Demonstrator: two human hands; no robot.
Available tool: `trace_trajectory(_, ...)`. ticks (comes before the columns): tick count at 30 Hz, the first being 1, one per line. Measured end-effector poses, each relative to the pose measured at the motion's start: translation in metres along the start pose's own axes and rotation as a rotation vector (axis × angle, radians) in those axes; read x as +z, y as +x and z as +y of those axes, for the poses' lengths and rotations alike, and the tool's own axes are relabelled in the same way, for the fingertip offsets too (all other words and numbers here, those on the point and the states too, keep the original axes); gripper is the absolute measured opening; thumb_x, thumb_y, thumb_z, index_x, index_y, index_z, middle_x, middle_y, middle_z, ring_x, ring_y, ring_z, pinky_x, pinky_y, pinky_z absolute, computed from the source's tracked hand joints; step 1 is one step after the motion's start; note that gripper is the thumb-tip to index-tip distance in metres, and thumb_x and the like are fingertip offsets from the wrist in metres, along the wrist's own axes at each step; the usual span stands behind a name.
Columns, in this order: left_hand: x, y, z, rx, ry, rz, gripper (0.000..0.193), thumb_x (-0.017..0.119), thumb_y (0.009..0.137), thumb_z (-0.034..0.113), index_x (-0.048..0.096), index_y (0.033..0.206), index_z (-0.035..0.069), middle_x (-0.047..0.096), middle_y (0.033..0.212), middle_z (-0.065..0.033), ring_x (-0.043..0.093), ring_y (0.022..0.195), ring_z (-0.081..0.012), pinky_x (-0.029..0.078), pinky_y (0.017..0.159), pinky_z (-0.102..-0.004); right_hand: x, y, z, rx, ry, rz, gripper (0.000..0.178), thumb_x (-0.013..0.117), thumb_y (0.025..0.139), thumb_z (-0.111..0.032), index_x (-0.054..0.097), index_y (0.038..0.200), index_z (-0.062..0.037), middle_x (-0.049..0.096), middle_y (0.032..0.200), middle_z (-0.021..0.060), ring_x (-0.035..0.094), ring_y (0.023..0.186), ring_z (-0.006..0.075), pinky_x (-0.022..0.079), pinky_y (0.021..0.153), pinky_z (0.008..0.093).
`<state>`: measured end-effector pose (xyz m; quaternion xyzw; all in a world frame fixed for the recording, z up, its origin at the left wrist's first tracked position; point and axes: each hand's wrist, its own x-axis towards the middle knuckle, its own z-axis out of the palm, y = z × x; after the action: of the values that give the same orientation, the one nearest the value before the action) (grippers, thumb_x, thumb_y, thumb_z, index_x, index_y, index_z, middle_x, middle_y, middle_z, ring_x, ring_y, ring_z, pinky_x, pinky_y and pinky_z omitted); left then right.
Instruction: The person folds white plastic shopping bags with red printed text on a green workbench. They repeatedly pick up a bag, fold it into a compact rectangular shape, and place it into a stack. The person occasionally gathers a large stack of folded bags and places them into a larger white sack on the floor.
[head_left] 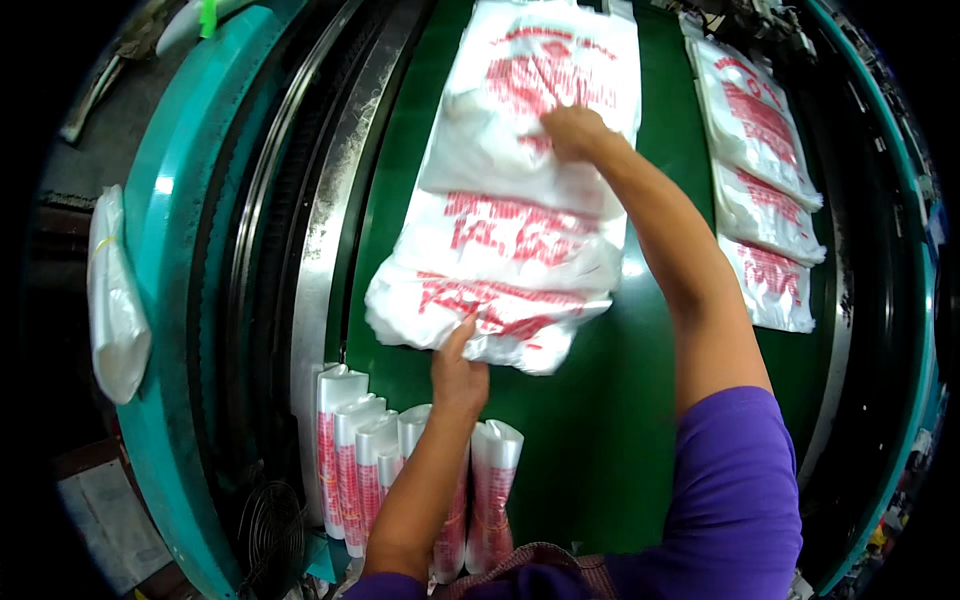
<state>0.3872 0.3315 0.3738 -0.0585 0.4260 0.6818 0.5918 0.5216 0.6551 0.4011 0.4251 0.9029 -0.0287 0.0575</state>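
Observation:
White translucent plastic bags point(520, 240) with red print lie in overlapping layers on a green belt point(620, 410) in front of me. My left hand point(462, 382) grips their near edge, its thumb on top and the fingers hidden underneath. Farther up, my right hand point(580, 133) is closed on the upper layer, where the film creases at the fingertips. The uppermost bags bulge and fold over the layers below them.
Another overlapping row of printed bags point(765, 170) lies along the right. Rolled bag bundles point(345, 450) stand upright at the near left. Beyond a metal rail point(325, 220), a white bundle point(117, 300) hangs over the teal machine frame point(165, 230). A round wire guard point(272, 525) sits low left.

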Motion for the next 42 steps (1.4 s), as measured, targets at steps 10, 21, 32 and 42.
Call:
trace_trajectory(10, 0.003, -0.055, 0.035, -0.278, 0.775, -0.601, 0.045, 0.067, 0.079, 0.003, 0.055, 0.122, -0.001, 0.063, 0.113, -0.009, 0.058, 0.105, -0.0196, 0.045, 0.092, -0.0305, 0.104, -0.315, -0.156, -0.034, 1.029, 0.007, 0.052, 0.066, 0.068, -0.02, 0.058, 0.117, -0.002, 0.058, 0.119, 0.0208, 0.057, 0.106, 0.0329, 0.047, 0.085, 0.0431)
trace_trajectory(21, 0.129, -0.115, -0.061, 0.238, 1.711, -1.752, 0.046, 0.067, 0.063, 0.02, 0.065, 0.108, 0.008, 0.04, 0.138, -0.0157, 0.04, 0.12, -0.0421, 0.036, 0.098, -0.0521, 0.116, -0.389, -0.183, 0.665, 1.407, 0.282, 0.049, 0.064, 0.078, -0.016, 0.053, 0.125, -0.0034, 0.056, 0.123, 0.0155, 0.056, 0.109, 0.0253, 0.051, 0.082, 0.0377)
trace_trajectory(32, 0.083, -0.084, -0.063, 0.794, 1.619, -1.04, 0.067, 0.063, 0.077, 0.009, 0.038, 0.139, 0.007, 0.03, 0.147, -0.0176, 0.024, 0.138, -0.0361, 0.02, 0.108, -0.0558, 0.057, -0.182, 0.098, 0.701, 2.147, 0.577, 0.046, 0.063, 0.082, -0.014, 0.052, 0.126, -0.0027, 0.057, 0.122, 0.0149, 0.058, 0.105, 0.0229, 0.052, 0.08, 0.0358)
trace_trajectory(42, -0.181, -0.245, 0.102, 0.582, 2.217, 0.232, 0.083, 0.07, 0.078, 0.032, 0.028, 0.144, 0.003, 0.026, 0.149, -0.0198, 0.023, 0.136, -0.0417, 0.019, 0.11, -0.0518, 0.067, -0.352, -0.18, 0.431, 1.383, 0.457, 0.029, 0.058, 0.091, -0.013, 0.058, 0.117, 0.0015, 0.064, 0.104, 0.0103, 0.06, 0.094, 0.0156, 0.048, 0.084, 0.029)
